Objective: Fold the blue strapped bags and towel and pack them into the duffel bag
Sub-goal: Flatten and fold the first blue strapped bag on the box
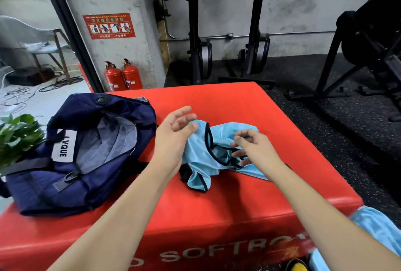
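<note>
1. Left hand's fingers are spread and loosely bent; thumb tip touches the top edge of the light blue strapped bag. No closed grip visible; left hand sits palm-in over the fabric's left side.
2. Right hand's fingers are curled, hooked into the bag's black straps; right hand rests on the bag's right side.
3. The bag lies crumpled, unfolded, near the middle of the red padded box, black-trimmed edges showing.
4. Navy duffel bag sits on the box's left part, just beside the left forearm, unzipped, grey lining exposed, white label facing up.
5. More light blue fabric hangs past the box's lower-right corner; can't tell whether it's a second bag or the towel.
6. Surroundings: green plant at left edge, two red fire extinguishers against the concrete pillar, black gym machines along the back wall.
</note>
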`<state>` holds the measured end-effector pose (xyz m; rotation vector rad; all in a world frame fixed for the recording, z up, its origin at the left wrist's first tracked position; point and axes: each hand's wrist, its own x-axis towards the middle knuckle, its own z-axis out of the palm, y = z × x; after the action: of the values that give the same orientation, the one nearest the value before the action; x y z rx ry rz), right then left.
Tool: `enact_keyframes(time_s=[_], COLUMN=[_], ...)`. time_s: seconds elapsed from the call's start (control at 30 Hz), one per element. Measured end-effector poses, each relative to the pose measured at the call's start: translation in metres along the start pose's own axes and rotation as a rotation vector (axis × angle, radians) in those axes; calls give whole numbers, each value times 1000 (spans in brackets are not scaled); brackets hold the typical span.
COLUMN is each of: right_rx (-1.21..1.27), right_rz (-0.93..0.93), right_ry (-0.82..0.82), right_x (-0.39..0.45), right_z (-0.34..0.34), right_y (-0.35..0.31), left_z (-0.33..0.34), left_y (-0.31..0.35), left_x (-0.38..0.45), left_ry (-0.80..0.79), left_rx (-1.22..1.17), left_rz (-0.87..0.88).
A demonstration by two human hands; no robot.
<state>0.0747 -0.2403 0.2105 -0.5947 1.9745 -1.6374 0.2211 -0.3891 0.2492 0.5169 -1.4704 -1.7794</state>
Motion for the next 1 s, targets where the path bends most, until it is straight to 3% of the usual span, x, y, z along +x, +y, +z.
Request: enact_keyframes(time_s=[0.17,0.43,0.53,0.67,0.8,1.0], right_rx=[-658,-924,-788,-482,-252,-131], right_rz=[-129,-98,-116,-315,-400,-431], right_ry=[23,161,187,235,239,256], right_x=[8,18,24,29,32,31], right_z=[7,13,4,-8,-22,-27], right_y=[23,26,19,-6,-21,-24], left_z=[-20,-34,-41,-60,-69,-71], left_y=[19,28,22,17,20,14], left_x=[7,5,8,19,24,23], left_ry=[46,149,175,290,332,286], left_rx=[188,163,243,329,323,450], left_rz=[238,296,297,293,300,306])
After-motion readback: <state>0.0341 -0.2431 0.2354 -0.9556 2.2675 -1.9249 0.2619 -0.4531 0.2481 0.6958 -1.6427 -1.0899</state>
